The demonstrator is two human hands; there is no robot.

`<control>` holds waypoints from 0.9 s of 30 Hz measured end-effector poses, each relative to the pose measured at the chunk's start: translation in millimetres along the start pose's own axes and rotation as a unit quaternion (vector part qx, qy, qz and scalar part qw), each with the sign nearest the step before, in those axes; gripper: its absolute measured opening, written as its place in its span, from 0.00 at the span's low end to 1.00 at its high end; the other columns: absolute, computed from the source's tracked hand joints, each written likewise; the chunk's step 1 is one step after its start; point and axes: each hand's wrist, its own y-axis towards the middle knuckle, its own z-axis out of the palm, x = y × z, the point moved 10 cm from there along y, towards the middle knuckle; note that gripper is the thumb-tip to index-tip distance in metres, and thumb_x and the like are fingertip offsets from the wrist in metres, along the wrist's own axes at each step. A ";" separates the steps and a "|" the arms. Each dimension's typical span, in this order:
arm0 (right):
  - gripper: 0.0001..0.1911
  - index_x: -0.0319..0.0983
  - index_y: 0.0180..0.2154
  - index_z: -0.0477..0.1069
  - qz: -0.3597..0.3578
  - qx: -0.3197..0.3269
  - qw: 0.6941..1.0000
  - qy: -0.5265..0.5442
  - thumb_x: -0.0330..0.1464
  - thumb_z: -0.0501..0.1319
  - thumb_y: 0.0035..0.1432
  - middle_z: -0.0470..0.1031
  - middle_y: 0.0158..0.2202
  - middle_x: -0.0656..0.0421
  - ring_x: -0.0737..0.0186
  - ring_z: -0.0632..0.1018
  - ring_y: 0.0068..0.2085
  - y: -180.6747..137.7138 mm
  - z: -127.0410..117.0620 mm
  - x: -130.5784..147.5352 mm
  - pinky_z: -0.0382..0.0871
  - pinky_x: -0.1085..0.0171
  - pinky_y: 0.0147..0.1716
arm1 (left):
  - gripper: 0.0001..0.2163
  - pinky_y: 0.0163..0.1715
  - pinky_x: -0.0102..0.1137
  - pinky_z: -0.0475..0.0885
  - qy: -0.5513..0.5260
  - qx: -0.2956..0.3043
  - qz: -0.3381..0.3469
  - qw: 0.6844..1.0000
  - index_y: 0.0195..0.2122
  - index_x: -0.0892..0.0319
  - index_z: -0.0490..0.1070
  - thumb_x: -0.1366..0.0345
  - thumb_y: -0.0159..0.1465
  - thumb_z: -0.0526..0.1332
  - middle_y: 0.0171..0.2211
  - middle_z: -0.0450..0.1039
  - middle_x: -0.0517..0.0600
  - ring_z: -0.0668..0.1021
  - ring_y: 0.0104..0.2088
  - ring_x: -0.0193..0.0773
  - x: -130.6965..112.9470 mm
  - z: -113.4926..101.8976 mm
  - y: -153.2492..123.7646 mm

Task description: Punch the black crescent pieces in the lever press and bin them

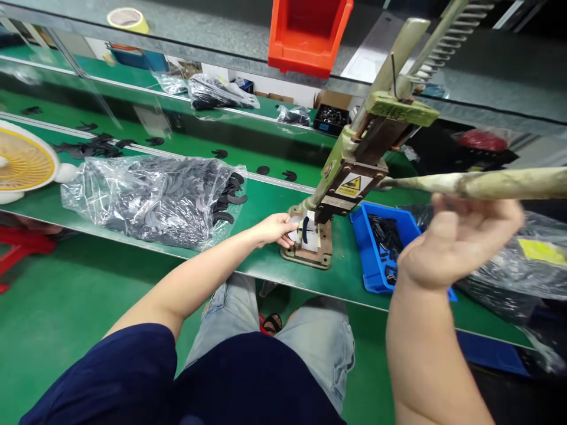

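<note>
- I see the dark curved piece [305, 230] on the press base [290, 256], just off my left hand [275, 229] at three o'clock, twelve being the top of the view.
- I read its long axis as running roughly twelve to six, across my fingers' reach.
- My left fingers sit close together by a pale flat piece [293, 235]; I can't tell whether they clamp it.
- My right hand [460, 242] is well apart, toward three o'clock, just under the lever [514, 183]; blur hides whether its fingers grip.
- I judge the left nearer.
</note>
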 end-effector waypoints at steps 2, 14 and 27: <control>0.21 0.43 0.55 0.71 0.068 0.050 0.996 -0.013 0.34 0.68 0.61 0.77 0.50 0.55 0.63 0.80 0.50 -42.5 13.1 -27.8 0.75 0.59 0.53 | 0.20 0.24 0.27 0.80 -0.012 0.011 0.024 1.000 0.34 0.59 0.63 0.52 0.66 0.71 0.25 0.79 0.50 0.83 0.23 0.36 -7.2 2.4 -24.1; 0.11 0.41 0.40 0.75 0.261 0.242 0.934 0.005 0.41 0.66 0.63 0.81 0.38 0.56 0.61 0.81 0.36 -205.9 72.3 -57.4 0.80 0.61 0.37 | 0.19 0.23 0.26 0.78 -0.004 0.056 0.049 0.997 0.32 0.58 0.65 0.52 0.62 0.72 0.25 0.76 0.45 0.80 0.22 0.33 -12.1 50.4 -81.7; 0.10 0.44 0.47 0.77 0.129 0.357 0.923 -0.057 0.34 0.63 0.65 0.82 0.45 0.53 0.57 0.81 0.47 -184.1 67.8 -24.3 0.78 0.54 0.49 | 0.16 0.30 0.28 0.75 0.124 -0.042 0.143 0.981 0.38 0.56 0.67 0.50 0.65 0.68 0.31 0.73 0.46 0.79 0.30 0.35 -15.8 25.2 -84.3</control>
